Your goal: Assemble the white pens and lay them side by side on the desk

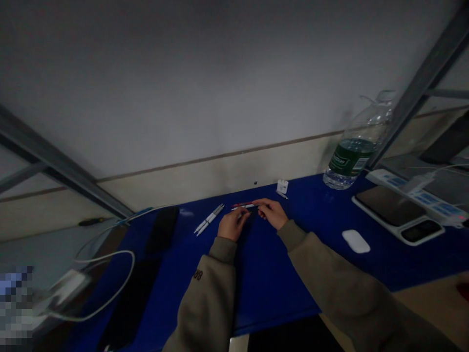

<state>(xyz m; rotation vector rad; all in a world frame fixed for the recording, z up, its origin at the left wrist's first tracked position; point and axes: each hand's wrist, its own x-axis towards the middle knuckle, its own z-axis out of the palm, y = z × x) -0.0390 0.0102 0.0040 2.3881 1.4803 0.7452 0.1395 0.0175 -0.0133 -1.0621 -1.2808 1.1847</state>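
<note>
My left hand [230,225] is over the blue tabletop [264,274] with its fingers curled in a pinch; whatever they hold is too small and dim to make out. Just right of it, my right hand [274,213] has thumb and forefinger closed at the dark end of a slim white pen [248,206]. That pen spans the gap between both hands. Right behind it shows a reddish pen [242,203], partly covered by my fingers. Two white-and-silver pens [208,220] lie side by side to the left of my left hand.
A white plug adapter [282,186] and a small pen-tip-like piece [282,194] sit by the wall. On the right are a large water bottle [353,146], a white oval case [355,241], a scale-like device [397,212] and a power strip [421,195]. A white cable [130,278] loops at left.
</note>
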